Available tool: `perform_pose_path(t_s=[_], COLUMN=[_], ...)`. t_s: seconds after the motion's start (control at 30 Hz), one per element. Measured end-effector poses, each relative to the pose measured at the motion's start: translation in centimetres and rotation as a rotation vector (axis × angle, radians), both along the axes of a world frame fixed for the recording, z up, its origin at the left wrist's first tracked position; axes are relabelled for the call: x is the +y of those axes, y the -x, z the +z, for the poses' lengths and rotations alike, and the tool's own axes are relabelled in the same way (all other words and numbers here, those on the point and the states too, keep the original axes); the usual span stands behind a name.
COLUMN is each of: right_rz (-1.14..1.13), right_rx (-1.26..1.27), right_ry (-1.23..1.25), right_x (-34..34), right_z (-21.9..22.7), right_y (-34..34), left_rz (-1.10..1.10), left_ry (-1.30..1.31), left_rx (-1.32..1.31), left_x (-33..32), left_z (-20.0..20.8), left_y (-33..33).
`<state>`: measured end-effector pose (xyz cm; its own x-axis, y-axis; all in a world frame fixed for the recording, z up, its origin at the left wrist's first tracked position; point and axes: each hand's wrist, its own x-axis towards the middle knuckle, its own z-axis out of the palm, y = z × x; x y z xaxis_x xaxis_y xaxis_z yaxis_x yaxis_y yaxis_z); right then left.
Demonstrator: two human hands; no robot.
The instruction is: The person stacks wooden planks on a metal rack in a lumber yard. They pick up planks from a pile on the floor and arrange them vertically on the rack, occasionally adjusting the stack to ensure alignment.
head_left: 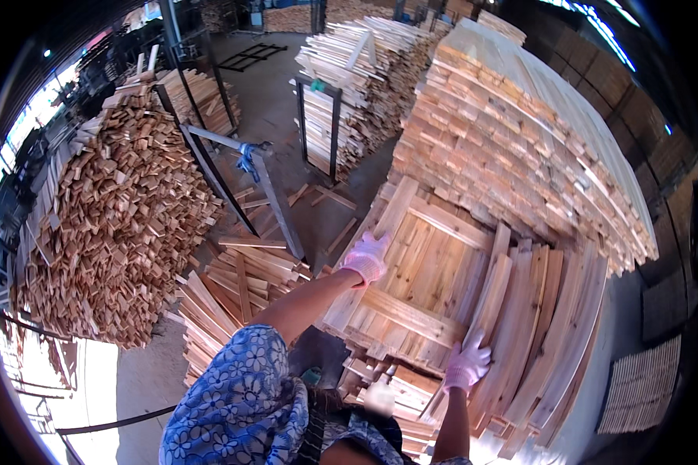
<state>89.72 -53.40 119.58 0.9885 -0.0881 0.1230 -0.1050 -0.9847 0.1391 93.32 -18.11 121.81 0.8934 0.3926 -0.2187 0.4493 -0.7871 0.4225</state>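
**Gloved Hands Span a Wooden Panel in a Crowded Timber Shed**

The left hand (367,260), in a pale pink glove, reaches forward on an outstretched bare arm, palm down at the left board (399,205), fingers a little apart; whether they grip its edge cannot be told. The right hand (467,364), gloved alike, sits nearer the body at the panel's lower right corner, its forearm rising from the lower edge of view, its fingers spread and open beside the narrow board (491,298).

At far left, a tall woodpile (124,225) bulges toward a metal post (279,201) tied with blue cloth. Loose slats (240,291) lie heaped below the panel's left side, close to the left forearm. Beyond the post, a strip of floor (283,93) runs up to a pale stack (357,77). The panel (434,260) lies flat between the hands, atop stacked wood, its left edge overlooking the slats. A high lumber stack (512,139) walls off its far side. Long boards (527,325) crowd its right side, and past their outer edge lies more floor.
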Motion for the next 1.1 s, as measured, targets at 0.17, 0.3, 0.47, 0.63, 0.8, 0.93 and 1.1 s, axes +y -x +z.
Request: perform_pose_path(t_s=[0.17, 0.3, 0.47, 0.63, 0.8, 0.93, 1.1], right_rz=[-0.004, -0.045, -0.222, 0.071, 0.081, 0.244, 0.122], right_rx=[0.008, 0.155, 0.352, 0.255, 0.290, 0.266, 0.333], right_ry=[0.066, -0.066, -0.341, -0.548, -0.481, -0.537, -0.588], right_x=[-1.1, 0.2, -0.2, 6.0, 15.6, 15.8, 14.7], right_z=[-0.5, 1.1, 4.5, 5.1, 3.1, 0.6, 2.3], right_y=[-0.6, -1.4, -2.7, -3.3, -7.1, -7.5, -8.2], left_rz=[0.068, 0.079, 0.064, 0.270, 0.614, 0.394, 0.412], left_ry=[-0.034, -0.002, 0.023, 0.273, 0.132, 0.064, 0.270], left_rx=[-0.047, -0.069, -0.018, -0.190, -0.146, -0.017, 0.011], left_x=[-0.9, 0.3, -0.6, 2.2, 0.6, 3.4, 1.3], left_z=[0.1, -1.9, -1.4, -4.5, -5.0, -7.9, -4.0], left_y=[-0.7, -1.5, -1.6, -2.1, -4.3, -3.6, -4.0])
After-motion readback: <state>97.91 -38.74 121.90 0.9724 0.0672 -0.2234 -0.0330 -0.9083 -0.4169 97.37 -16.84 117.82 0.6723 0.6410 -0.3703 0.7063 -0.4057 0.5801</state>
